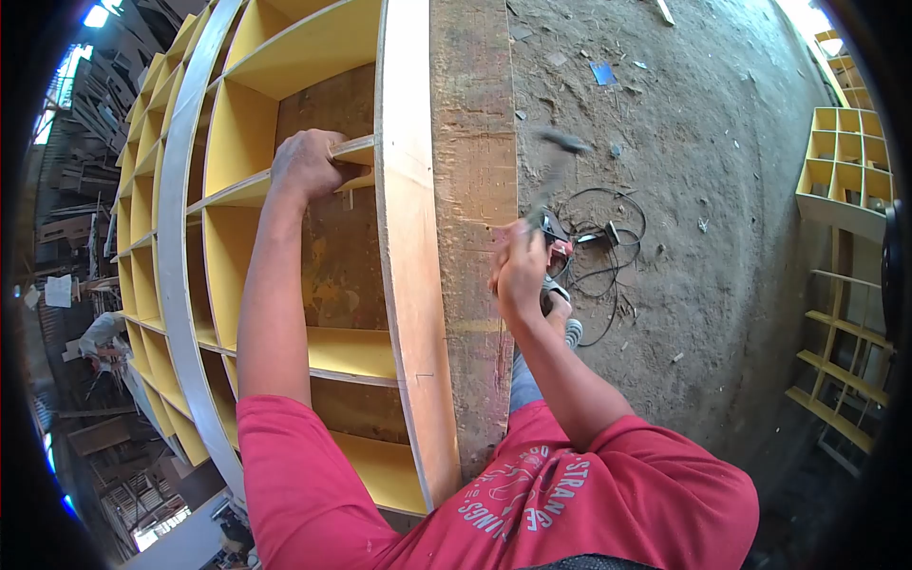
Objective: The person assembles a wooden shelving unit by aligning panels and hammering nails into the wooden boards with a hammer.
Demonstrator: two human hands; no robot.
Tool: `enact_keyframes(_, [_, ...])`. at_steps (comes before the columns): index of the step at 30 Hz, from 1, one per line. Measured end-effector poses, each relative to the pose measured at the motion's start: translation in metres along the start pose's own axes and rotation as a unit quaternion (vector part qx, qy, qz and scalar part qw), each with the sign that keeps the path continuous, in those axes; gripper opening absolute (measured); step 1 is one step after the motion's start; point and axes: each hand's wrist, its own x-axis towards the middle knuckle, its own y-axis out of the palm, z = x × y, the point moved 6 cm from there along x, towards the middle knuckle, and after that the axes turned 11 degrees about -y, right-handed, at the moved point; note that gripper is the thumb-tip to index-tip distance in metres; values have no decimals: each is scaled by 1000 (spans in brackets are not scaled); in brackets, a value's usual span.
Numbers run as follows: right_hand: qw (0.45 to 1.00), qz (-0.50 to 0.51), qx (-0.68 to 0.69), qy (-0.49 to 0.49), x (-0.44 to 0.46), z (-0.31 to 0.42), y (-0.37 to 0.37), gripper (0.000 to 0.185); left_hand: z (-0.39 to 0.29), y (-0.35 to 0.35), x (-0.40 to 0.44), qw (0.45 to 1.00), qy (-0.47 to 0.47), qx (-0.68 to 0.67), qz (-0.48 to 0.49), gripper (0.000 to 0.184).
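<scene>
My left hand [309, 163] is closed over the edge of a yellow divider board [237, 190] inside a large wooden grid frame, with its fingers partly hidden. Beside the frame's pale front board [407, 180], my right hand [521, 271] grips a hammer [549, 182] by its handle. The hammer is raised and smeared by motion, its head pointing away from me. A scarred wooden plank [472, 142] runs between the frame and my right hand.
On the dirt floor [703, 313] lie a looped black cable [644, 223] and a red power tool [560, 249], partly hidden by my right hand. Another yellow grid frame [841, 157] stands at the far right. Scrap wood piles up at left, where another person [103, 332] is partly visible.
</scene>
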Motion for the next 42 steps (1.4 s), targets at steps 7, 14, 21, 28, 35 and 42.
enact_keyframes(7, [956, 223, -149, 121, -26, -47, 23, 35, -5, -6, -3, 1000, -2, -2, -1, 30])
enact_keyframes(14, [931, 174, -301, -109, -24, -66, 32, 30, -5, -3, 0, 1000, -12, 9, -7, 29])
enact_keyframes(21, [933, 242, -257, 72, -13, -62, 20, 28, -8, -7, -3, 999, -32, 3, -2, 29])
enact_keyframes(28, [901, 306, -249, 180, 42, -14, -11, 33, 9, 2, 5, 999, -15, -48, 9, 28])
enact_keyframes(35, [794, 376, -428, 210, 80, -1, -2, 36, 19, 6, 13, 997, 9, -63, 42, 24])
enact_keyframes(42, [817, 327, -448, 158, 80, -17, -8, 29, 25, 11, 16, 995, 42, -82, 38, 14])
